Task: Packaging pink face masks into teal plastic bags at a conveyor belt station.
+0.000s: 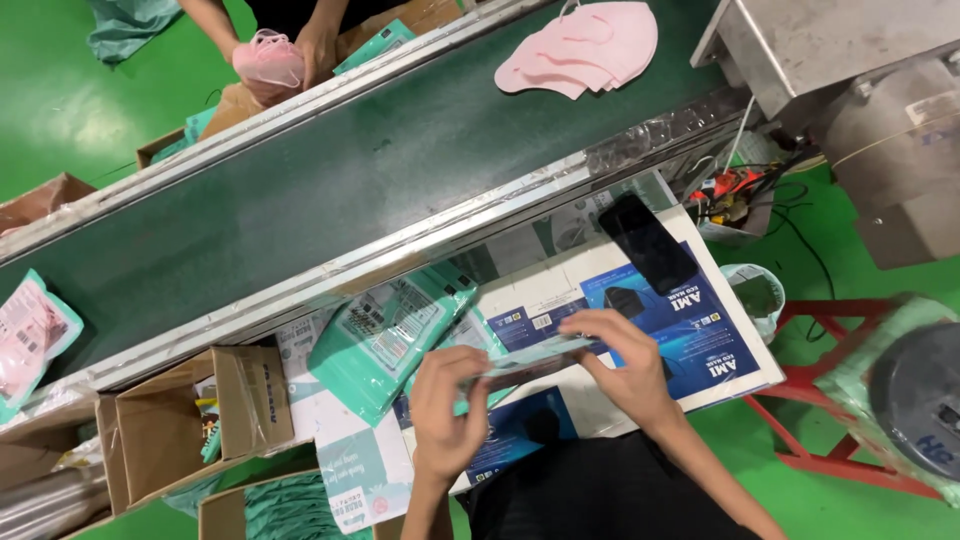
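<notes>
**Both hands on one flat packet, bench below the belt**

Green floor all round; a dark conveyor belt [330,190] runs on a slant across the view, and your bench [745,365] sits just below its near rail, covered with printed blue-and-white sheets.

You hold one flat packet [530,358], teal with a clear face, stretched level between your hands just above the bench. Your left hand [447,400] pinches its left end, fingers curled shut over the edge. Your right hand [625,360] lies half-closed on the right end, thumb under, fingers laid along the top. Held by both ends like this the packet stays taut and flat, by my reading; what is inside is too blurred to tell.

Counted nearby:
- One larger teal packet [385,335] lying flat on the bench, just left of your hands, within easy reach.
- One black phone [648,243] face up near the far corner of the bench, apart from the work.
- One stack of pink masks [585,45] on the belt, number in the stack unclear.
- Open cardboard boxes [190,420] at your left, at least two, one showing teal packets.
- One pink-filled packet [28,335] at the belt's left end.

Across the belt another person's hands hold a bundle of pink masks [268,62].
</notes>
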